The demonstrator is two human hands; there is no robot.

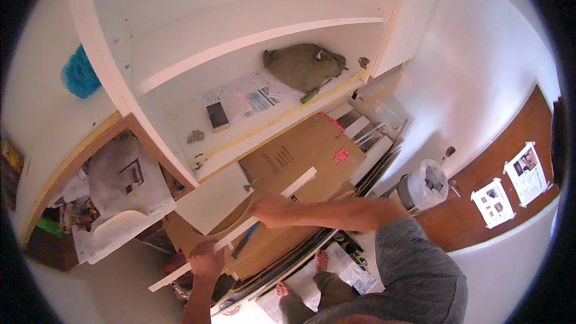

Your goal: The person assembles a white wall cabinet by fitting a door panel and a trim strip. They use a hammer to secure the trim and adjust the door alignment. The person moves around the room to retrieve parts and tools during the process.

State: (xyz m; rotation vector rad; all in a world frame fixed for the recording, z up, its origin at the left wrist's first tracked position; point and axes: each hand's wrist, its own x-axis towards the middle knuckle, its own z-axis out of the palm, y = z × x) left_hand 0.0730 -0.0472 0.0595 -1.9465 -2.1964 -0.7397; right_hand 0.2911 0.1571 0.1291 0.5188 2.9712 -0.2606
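A long narrow white strip (298,182) lies slanted across a big brown cardboard box (300,147). My left hand (205,259) grips the strip near its lower end. My right hand (270,210) rests closed against the strip's middle. A blue-handled tool (245,240) sticks out from under its fingers along the cardboard. How the fingers hold the tool is partly hidden. A flat white panel (210,199) leans just left of my right hand.
A white cabinet shelf (180,108) carries a grey-green bag (303,66), papers (246,97), a dark block (217,115) and a green screwdriver (310,95). A lined bin (425,183) stands at the right. Printed sheets (493,202) lie on the brown floor, and my bare feet (321,261) are below.
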